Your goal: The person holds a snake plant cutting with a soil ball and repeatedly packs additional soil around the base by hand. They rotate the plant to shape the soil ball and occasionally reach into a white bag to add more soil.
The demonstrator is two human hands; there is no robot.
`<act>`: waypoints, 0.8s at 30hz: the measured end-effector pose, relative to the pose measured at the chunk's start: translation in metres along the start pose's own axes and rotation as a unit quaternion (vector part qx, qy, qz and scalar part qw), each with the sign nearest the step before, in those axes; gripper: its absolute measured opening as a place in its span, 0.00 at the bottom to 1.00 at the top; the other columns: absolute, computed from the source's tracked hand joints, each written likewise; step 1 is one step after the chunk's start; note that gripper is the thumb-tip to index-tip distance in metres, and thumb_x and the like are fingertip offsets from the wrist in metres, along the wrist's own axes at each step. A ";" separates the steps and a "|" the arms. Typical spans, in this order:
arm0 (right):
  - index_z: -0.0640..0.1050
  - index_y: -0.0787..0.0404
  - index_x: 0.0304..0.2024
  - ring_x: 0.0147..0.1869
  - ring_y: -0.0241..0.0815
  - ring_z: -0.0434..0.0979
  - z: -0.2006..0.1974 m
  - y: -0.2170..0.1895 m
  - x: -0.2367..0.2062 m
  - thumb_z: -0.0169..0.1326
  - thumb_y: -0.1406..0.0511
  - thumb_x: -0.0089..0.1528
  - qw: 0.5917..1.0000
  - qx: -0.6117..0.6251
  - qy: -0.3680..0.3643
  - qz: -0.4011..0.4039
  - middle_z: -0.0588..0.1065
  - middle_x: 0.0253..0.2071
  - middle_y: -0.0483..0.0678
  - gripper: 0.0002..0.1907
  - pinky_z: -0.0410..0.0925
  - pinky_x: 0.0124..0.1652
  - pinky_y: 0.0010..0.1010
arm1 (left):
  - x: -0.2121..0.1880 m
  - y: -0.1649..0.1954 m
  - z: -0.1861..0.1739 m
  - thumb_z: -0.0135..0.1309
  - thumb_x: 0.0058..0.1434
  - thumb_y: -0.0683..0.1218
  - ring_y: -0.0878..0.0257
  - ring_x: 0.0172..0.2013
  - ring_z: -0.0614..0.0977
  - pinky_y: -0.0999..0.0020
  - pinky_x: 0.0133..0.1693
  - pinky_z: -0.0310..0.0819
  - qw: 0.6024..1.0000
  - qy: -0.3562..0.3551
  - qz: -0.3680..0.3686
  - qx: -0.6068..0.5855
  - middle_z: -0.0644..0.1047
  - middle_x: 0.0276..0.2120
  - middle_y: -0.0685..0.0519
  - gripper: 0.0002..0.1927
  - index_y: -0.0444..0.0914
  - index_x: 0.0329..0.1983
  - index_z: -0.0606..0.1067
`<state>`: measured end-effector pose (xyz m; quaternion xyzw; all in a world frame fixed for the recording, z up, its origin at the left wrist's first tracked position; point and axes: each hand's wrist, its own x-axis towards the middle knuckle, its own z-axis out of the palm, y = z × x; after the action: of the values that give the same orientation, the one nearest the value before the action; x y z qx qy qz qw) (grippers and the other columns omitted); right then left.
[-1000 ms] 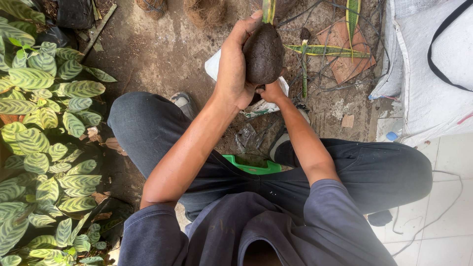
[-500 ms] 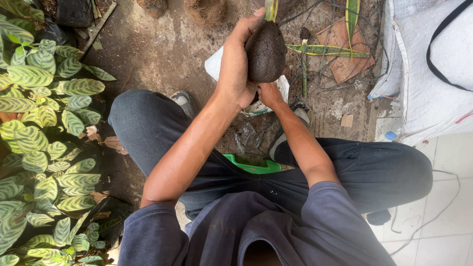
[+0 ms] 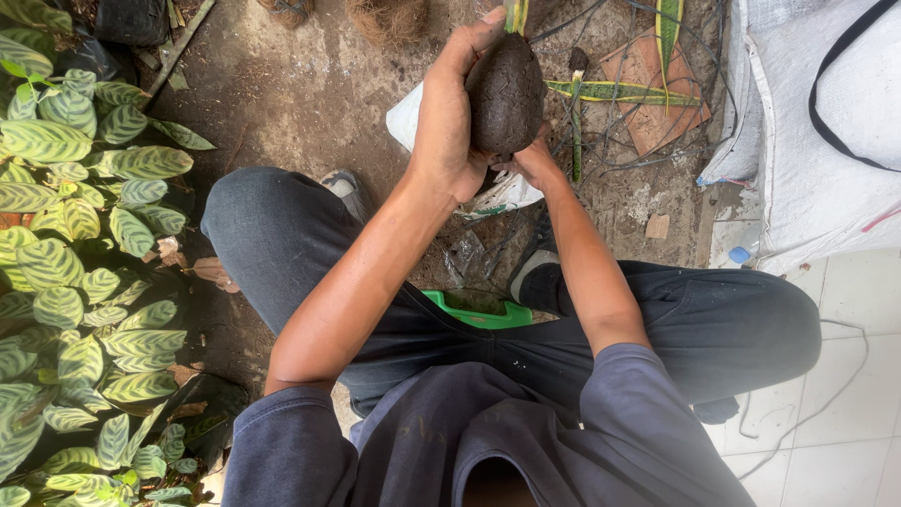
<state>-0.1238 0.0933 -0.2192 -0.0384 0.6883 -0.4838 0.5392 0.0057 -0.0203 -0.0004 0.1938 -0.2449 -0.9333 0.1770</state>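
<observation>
A dark, egg-shaped ball of soil [image 3: 507,94] with green-yellow leaf stubs [image 3: 514,14] sticking out of its top is held up in front of me. My left hand [image 3: 446,122] wraps around its left side, thumb reaching the top. My right hand [image 3: 537,160] cups it from below and behind, mostly hidden by the ball. I am seated with my knees spread, in dark trousers.
A white bag [image 3: 493,188] lies on the dirt under the hands. A green stool edge [image 3: 479,314] shows between my legs. Striped-leaf plants [image 3: 75,282] fill the left side. A striped long leaf [image 3: 619,92], a large white sack [image 3: 826,122] and white tiles [image 3: 845,422] are at the right.
Both hands have lifted the soil ball slightly higher and away from me; the grip looks unchanged.
</observation>
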 end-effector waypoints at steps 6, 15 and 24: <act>0.69 0.64 0.62 0.59 0.49 0.81 -0.014 0.005 -0.004 0.57 0.64 0.61 0.983 0.136 -0.124 0.001 0.75 0.58 0.56 0.27 0.76 0.57 0.40 | -0.002 0.002 0.002 0.50 0.64 0.60 0.55 0.33 0.84 0.53 0.35 0.86 0.999 0.018 -0.015 0.026 0.79 0.35 0.47 0.25 0.36 0.51 0.72; 0.63 0.63 0.65 0.65 0.53 0.76 -0.024 0.017 0.005 0.59 0.78 0.58 0.985 0.077 -0.157 -0.002 0.73 0.62 0.62 0.35 0.70 0.60 0.40 | 0.001 0.001 0.002 0.52 0.64 0.59 0.56 0.34 0.84 0.51 0.37 0.86 1.000 0.013 -0.006 0.026 0.78 0.36 0.47 0.23 0.37 0.49 0.72; 0.58 0.61 0.66 0.59 0.54 0.80 -0.010 0.007 -0.004 0.65 0.73 0.54 0.999 -0.012 -0.033 -0.026 0.73 0.60 0.59 0.43 0.74 0.52 0.44 | 0.004 0.001 0.003 0.54 0.62 0.59 0.56 0.32 0.84 0.51 0.33 0.85 0.999 0.022 -0.019 0.015 0.78 0.32 0.48 0.23 0.35 0.44 0.73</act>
<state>-0.1268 0.1053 -0.2214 -0.0787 0.6747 -0.4883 0.5478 0.0012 -0.0215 0.0018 0.2215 -0.2510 -0.9284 0.1612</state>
